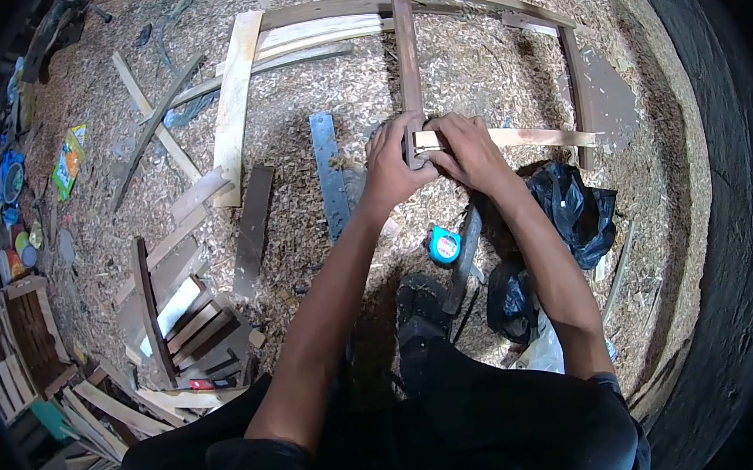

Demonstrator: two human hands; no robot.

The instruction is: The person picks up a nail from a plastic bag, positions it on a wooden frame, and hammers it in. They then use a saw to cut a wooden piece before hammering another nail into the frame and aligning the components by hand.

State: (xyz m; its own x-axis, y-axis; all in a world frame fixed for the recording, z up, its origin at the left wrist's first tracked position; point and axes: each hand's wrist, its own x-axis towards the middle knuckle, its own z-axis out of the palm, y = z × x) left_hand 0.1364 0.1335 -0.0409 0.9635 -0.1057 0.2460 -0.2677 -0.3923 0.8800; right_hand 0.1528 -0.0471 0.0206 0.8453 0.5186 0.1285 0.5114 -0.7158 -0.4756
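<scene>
My left hand [395,165] is closed round the near end of a dark wooden post [407,58]. My right hand [470,153] grips the end of a pale wooden slat [544,138] where it meets that post. The slat runs across to a second dark post [574,81] on the right. Both posts join a long rail [482,0] at the far side, forming a frame on the ground. Fingers hide part of the joint. Below my hands lies a turquoise tape measure [445,245], beside a long dark object [464,259] that I cannot make out.
Wood shavings cover the ground. A pale board [238,105], a grey-blue metal strip [329,173] and a dark board [254,226] lie left. Black plastic bags [571,213] sit right. Wood offcuts [195,326] and a wooden crate [30,333] stand lower left. A dark wall edge [724,211] curves along the right.
</scene>
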